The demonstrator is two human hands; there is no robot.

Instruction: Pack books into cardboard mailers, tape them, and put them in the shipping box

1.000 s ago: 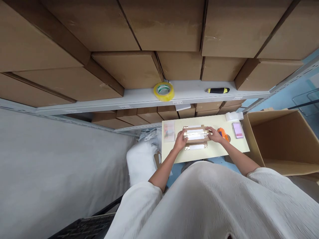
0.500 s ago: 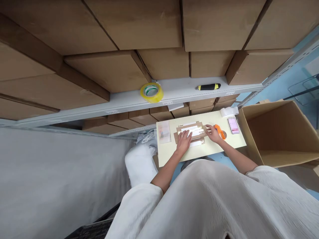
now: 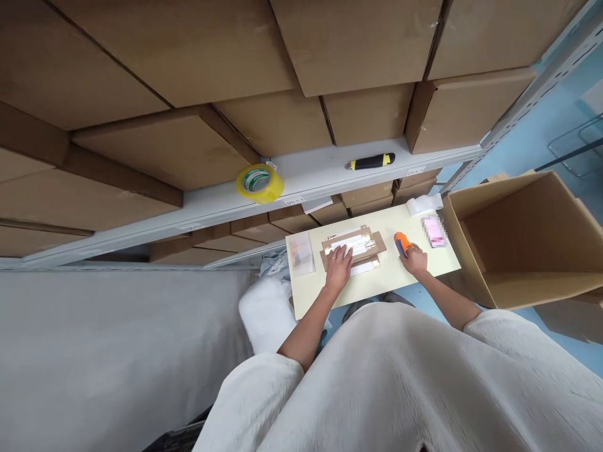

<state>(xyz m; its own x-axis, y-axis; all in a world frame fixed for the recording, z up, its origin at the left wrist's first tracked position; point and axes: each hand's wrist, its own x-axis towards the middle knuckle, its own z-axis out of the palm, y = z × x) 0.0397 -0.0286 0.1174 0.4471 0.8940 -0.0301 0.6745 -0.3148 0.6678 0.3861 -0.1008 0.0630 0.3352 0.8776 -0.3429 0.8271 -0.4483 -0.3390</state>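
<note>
Left hand (image 3: 339,269) flat, grip open, atop cardboard (image 3: 362,253); right hand (image 3: 416,260), grip closed round orange tape dispenser (image 3: 402,239). Steady left pressure should prevent slipping.

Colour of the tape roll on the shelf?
The tape roll is yellow, with a green-and-white inner core; shows best in the head view.

The flat brown cardboard piece (image 3: 379,243) looks dull, and its tape looks shiny. I see a smooth, glossy yellow tape roll (image 3: 260,183) and a matt, pale yellow tabletop (image 3: 301,295).
</note>
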